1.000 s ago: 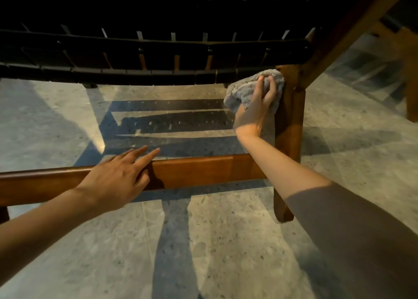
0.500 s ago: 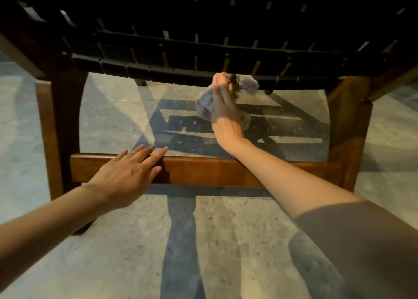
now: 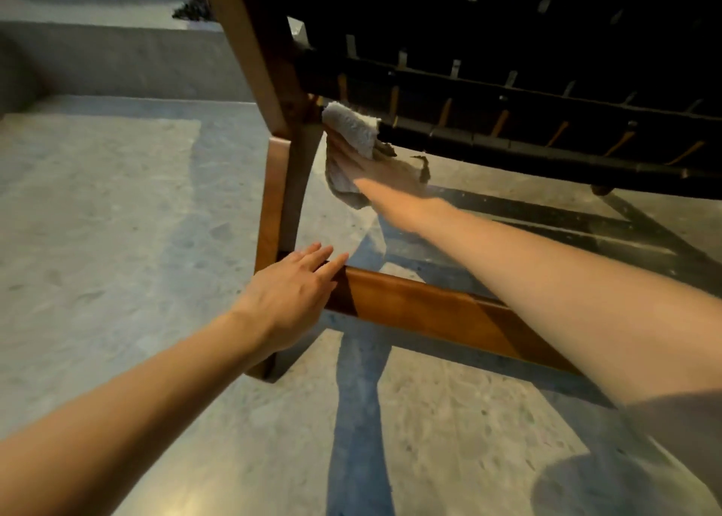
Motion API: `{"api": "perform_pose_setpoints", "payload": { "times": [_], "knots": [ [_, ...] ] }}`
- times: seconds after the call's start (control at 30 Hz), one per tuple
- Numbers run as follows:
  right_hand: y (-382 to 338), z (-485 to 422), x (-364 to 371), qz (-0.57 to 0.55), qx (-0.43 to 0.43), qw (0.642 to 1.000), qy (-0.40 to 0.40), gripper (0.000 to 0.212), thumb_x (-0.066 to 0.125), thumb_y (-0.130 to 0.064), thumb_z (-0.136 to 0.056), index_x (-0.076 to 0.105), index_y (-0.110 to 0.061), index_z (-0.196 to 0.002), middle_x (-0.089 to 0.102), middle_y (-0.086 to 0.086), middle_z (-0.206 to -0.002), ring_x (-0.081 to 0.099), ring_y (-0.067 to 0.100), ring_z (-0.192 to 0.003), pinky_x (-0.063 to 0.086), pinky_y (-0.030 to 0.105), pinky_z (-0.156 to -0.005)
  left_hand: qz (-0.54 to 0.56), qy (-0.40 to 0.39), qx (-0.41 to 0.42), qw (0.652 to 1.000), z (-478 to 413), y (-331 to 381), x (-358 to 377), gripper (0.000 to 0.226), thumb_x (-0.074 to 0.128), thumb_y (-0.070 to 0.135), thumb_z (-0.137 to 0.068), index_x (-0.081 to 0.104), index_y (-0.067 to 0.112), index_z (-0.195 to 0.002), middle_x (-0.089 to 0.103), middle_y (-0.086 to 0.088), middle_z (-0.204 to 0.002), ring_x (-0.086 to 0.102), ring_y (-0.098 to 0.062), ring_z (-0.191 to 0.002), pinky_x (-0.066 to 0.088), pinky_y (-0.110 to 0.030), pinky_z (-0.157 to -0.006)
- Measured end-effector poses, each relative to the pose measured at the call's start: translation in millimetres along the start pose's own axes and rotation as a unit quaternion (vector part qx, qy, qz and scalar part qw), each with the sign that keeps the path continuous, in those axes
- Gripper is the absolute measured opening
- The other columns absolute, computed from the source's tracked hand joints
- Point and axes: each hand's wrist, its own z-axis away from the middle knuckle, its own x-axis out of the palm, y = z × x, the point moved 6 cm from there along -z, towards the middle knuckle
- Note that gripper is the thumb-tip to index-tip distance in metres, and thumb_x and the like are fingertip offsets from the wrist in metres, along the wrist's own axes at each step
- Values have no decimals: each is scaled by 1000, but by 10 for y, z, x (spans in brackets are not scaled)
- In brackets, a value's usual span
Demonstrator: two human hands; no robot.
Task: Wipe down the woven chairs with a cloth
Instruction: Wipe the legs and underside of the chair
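Observation:
A chair with a black woven seat (image 3: 527, 85) on a brown wooden frame fills the upper right. My right hand (image 3: 375, 169) holds a grey cloth (image 3: 351, 132) against the seat's front rail, right beside the left wooden leg (image 3: 279, 187). The cloth hangs down past my palm and hides most of my fingers. My left hand (image 3: 291, 294) lies flat with straight fingers on the left end of the low wooden crossbar (image 3: 433, 312), where it meets the leg.
Pale speckled stone floor (image 3: 117, 222) spreads to the left and front. A low concrete step (image 3: 117, 58) runs along the back left. The chair's slatted shadow falls on the floor under the seat.
My right hand slid the cloth leftwards along the seat's front rail, from the right leg through the middle to the left leg. The view swung left. My left hand stays on the crossbar.

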Motion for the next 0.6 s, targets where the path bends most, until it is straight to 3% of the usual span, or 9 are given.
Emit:
{"api": "perform_pose_setpoints", "payload": {
  "times": [0.07,0.17,0.23,0.3,0.37,0.43,0.47,0.53,0.6],
  "knots": [
    [-127,-102,-39,-62,31,998,-3,45,32,-22,-102,33,-13,-146,37,9,-149,34,26,-137,28,32,-111,-49,67,46,995,81,50,-178,49,41,26,-99,32,17,-146,32,-5,-152,22,-22,-143,13,-29,-113],
    [-353,-195,-200,-156,88,972,153,66,45,-7,-89,24,-20,-150,38,9,-148,44,32,-128,42,39,-98,-76,171,39,982,220,17,-405,50,74,10,-68,63,3,-117,60,-16,-117,55,-33,-112,47,-39,-96],
    [-419,-191,-179,-214,128,946,209,75,49,-9,-88,11,-21,-152,56,14,-124,57,33,-105,48,37,-79,-13,240,-45,970,283,-154,-488,58,72,2,-64,53,3,-119,47,-17,-112,44,-32,-99,43,-40,-82],
    [-507,-239,-131,-276,171,921,214,71,47,-10,-91,11,-20,-152,57,8,-89,59,27,-77,42,31,-60,60,281,-127,949,321,-340,-536,64,62,-3,-73,34,8,-130,31,-13,-120,30,-30,-103,31,-35,-89],
    [-597,-274,-109,-322,183,897,243,62,44,-8,-94,20,-18,-150,53,2,-83,56,17,-65,40,27,-54,125,271,-182,937,322,-493,-507,73,56,-1,-82,19,10,-143,20,-12,-138,21,-29,-121,22,-33,-105],
    [-633,-216,-26,-351,186,887,236,55,42,-10,-97,23,-17,-148,59,10,-97,61,22,-81,47,33,-65,163,230,-173,944,302,-535,-450,77,51,3,-90,4,12,-150,10,-10,-154,10,-26,-138,8,-33,-114],
    [-652,-163,72,-360,187,891,206,57,42,-11,-97,21,-19,-149,58,15,-114,60,27,-99,51,38,-79,174,210,-152,950,297,-533,-403,77,49,3,-92,1,13,-151,7,-7,-157,6,-24,-142,5,-34,-116],
    [-735,-17,252,-377,168,899,147,66,42,-10,-97,10,-23,-152,38,14,-147,40,27,-132,35,36,-106,210,163,-111,958,283,-515,-297,72,45,3,-95,3,16,-151,6,-2,-159,3,-22,-145,8,-37,-119],
    [-837,55,246,-396,139,895,153,74,45,-5,-95,2,-23,-153,24,11,-155,27,24,-140,25,25,-105,324,129,-103,931,257,-512,-213,58,36,12,-101,10,20,-152,10,2,-159,8,-18,-146,12,-34,-119]
  ]
}}
